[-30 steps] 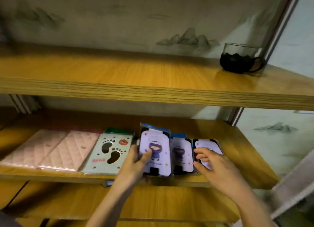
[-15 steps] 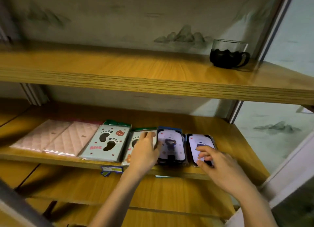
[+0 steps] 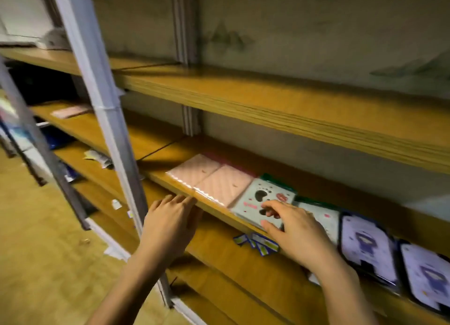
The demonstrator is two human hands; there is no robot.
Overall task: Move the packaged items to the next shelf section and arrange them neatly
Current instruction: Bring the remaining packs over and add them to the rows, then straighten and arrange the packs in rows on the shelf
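To lift the footprint packet (image 3: 264,201) cleanly, the thumb should get under its front edge at the shelf (image 3: 211,206) lip and raise it flat, so the pink quilted packets (image 3: 211,178) beside it stay put. The right hand (image 3: 295,229) lies on that packet, fingers curled, thumb at its near edge (no firm pinch visible). The left hand (image 3: 170,223) is spread, fingertips against the shelf front, holding nothing.

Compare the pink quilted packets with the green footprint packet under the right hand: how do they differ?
The pink quilted packets are plain pink and quilted; the green footprint packet is pale green with dark footprint shapes. The pink ones lie untouched, further left than the green one, while the right hand has its fingers on the green one. The left hand touches neither. Both kinds lie flat on one shelf.
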